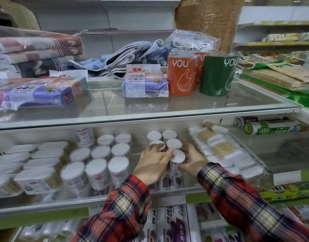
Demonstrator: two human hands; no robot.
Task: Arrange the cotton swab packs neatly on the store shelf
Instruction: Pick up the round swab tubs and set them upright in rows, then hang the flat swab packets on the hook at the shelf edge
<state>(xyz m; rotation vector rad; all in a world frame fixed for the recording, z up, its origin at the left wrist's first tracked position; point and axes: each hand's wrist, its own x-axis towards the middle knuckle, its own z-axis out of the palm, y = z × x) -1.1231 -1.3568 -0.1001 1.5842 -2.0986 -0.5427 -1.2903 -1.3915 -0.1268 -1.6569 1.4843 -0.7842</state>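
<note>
On the lower glass shelf [115, 198] stand several round cotton swab tubs. A cluster of small tubs [169, 135] sits mid-shelf. My left hand [151, 165] and my right hand [192, 162] close in from both sides on the nearest small tub [177, 157], fingers curled against it. The fingertips of the left hand also lie over another small tub [157, 143]. To the left stand larger tubs [97, 167] in rows. Flat packs of wooden-stick swabs [220, 149] lie in a row to the right.
Boxed swab packs [36, 179] fill the shelf's left end. Green rolls [270, 129] lie at the back right. The upper glass shelf [185, 105] just above carries orange and green YOU canisters [182, 74], bag packs [145, 83] and folded towels [36, 53].
</note>
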